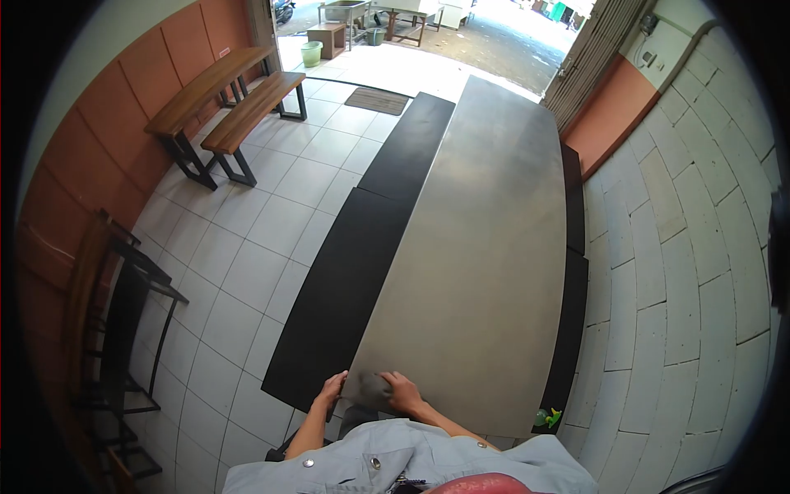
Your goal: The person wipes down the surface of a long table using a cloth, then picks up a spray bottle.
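Observation:
A dark grey cloth (374,388) lies bunched on the near left corner of a long metal-topped table (485,247). My right hand (401,393) is closed on the cloth and presses it against the tabletop. At the table's left edge, close to that corner, my left hand (332,387) has its fingers closed round the rim. Part of its grip is hidden below the edge.
Black benches (329,296) run along the table's left side, and more black seats (574,202) line its right. A green spray bottle (546,418) is by the near right corner. Wooden benches (255,107) stand along the left wall; a doormat (377,100) lies near the doorway.

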`<action>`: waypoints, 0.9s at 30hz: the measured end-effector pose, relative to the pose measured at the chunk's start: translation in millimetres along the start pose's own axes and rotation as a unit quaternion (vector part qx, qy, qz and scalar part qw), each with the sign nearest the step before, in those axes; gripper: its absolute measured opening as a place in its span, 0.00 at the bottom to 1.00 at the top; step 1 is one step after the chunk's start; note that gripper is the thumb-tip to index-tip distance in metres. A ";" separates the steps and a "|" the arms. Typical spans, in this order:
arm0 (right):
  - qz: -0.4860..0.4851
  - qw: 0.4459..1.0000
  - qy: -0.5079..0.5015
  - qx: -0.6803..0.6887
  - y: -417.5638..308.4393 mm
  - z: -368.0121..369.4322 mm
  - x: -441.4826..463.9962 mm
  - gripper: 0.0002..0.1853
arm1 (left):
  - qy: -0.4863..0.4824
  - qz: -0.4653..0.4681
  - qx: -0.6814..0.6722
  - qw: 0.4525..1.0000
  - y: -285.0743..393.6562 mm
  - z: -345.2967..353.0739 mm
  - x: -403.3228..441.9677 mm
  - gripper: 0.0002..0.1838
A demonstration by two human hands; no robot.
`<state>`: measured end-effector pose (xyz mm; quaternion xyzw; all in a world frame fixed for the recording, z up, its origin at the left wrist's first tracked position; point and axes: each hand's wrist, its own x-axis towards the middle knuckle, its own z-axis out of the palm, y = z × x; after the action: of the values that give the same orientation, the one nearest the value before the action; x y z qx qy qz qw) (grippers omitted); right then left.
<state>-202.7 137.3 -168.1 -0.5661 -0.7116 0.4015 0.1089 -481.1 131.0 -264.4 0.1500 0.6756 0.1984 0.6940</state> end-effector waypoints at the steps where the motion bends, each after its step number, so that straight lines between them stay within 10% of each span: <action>1: -0.012 1.000 -0.017 -0.010 8.2 -9.7 -14.5 0.37 | -0.002 -0.002 0.007 1.000 1.9 -1.1 -0.7 0.30; 14: 0.301 0.888 0.348 0.017 77.5 -62.1 124.6 0.38 | 0.014 -0.006 0.000 1.000 -14.7 -8.3 27.7 0.27; 27: -0.075 0.996 -0.044 -0.036 20.9 -11.2 -17.9 0.36 | 0.029 0.013 0.005 0.999 -6.6 -9.1 13.7 0.23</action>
<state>-174.8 127.2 -169.9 -0.4968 -0.7698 0.3912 0.0869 -489.6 131.2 -279.9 0.1565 0.6945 0.2084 0.6706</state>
